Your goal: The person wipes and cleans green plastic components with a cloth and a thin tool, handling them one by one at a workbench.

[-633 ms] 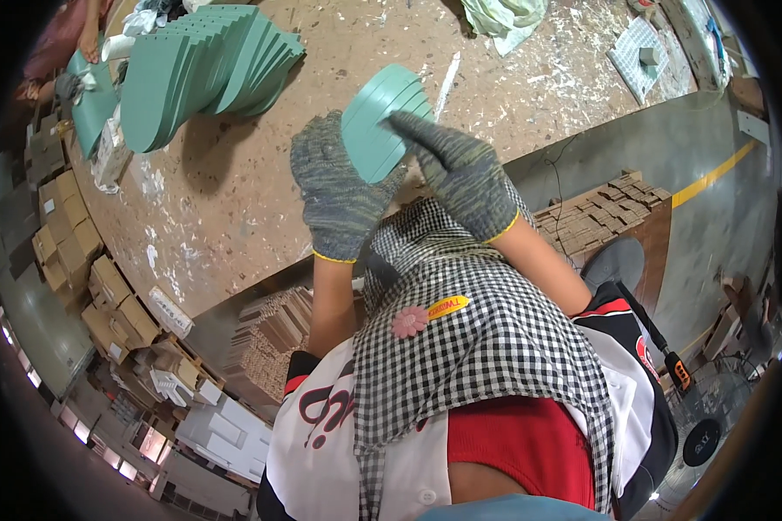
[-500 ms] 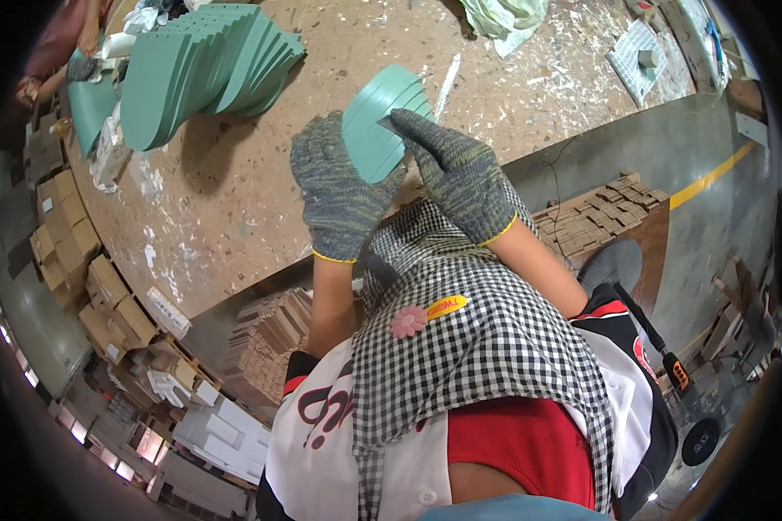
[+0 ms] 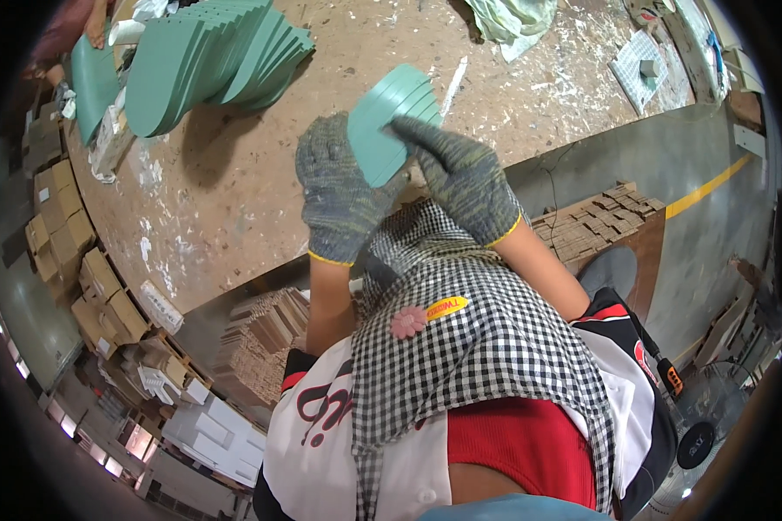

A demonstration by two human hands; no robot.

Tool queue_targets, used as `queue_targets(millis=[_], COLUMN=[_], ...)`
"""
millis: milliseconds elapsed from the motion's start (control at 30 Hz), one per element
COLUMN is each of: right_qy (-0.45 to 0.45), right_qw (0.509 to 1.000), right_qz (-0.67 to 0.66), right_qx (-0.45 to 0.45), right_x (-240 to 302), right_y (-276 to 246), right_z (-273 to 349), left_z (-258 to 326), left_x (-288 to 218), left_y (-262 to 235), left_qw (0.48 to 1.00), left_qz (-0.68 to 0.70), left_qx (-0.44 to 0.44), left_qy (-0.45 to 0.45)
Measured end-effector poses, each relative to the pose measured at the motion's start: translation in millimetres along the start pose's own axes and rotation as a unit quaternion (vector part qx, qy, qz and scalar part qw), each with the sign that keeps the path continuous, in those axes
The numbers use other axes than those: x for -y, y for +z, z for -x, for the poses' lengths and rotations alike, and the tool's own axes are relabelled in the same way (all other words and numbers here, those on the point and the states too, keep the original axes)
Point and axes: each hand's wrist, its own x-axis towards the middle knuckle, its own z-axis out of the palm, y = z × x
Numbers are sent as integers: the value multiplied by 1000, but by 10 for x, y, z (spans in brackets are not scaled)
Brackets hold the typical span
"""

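Note:
My left hand (image 3: 343, 187), in a grey knitted glove, is closed around the left and lower edge of a small stack of green rounded sheets (image 3: 381, 122). The sheets are fanned out, and their stepped edges show on the right. My right hand (image 3: 465, 178), gloved alike, reaches over them from the right with its fingers closed. A small dark flat thing shows at its fingertips, against the face of the top sheet; blur hides its kind. A larger fanned pile of green sheets (image 3: 178, 74) stands on the worktable (image 3: 261, 204) to the left.
Another person's hand (image 3: 94, 33) is at the far left, by a green curved sheet (image 3: 96, 87). A pale crumpled cloth (image 3: 517, 22) and a white grid board (image 3: 639, 69) lie at the back. Cardboard boxes (image 3: 61, 204) stand left; stacked brown pieces (image 3: 595, 221) sit right, below table level.
My right fingertips have shifted slightly on the top sheet and now blur. The view has moved a little. At the far left, the other person's gloved hand has left the green curved sheet.

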Motion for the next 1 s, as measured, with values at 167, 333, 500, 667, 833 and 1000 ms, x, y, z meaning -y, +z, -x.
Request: queue_targets(millis=[167, 333, 500, 667, 833, 1000], right_qy=[-25, 4, -46, -69, -44, -27], right_qw=[998, 995, 994, 991, 989, 990], right_qz=[50, 74, 80, 112, 138, 135], right_qx=[25, 59, 55, -10, 8, 35], right_x=[-47, 35, -57, -167, -176, -103], right_y=[33, 62, 30, 109, 112, 67], right_z=[-6, 26, -3, -35, -31, -38], left_z=[188, 255, 246, 239, 226, 234], left_x=[159, 227, 229, 229, 237, 230], left_y=[-37, 54, 77, 109, 103, 132], left_qw=[994, 977, 977, 979, 977, 974], left_qz=[101, 200, 197, 200, 208, 220], left_qx=[36, 31, 28, -2, 11, 10], left_qy=[5, -71, -77, -40, -53, -56])
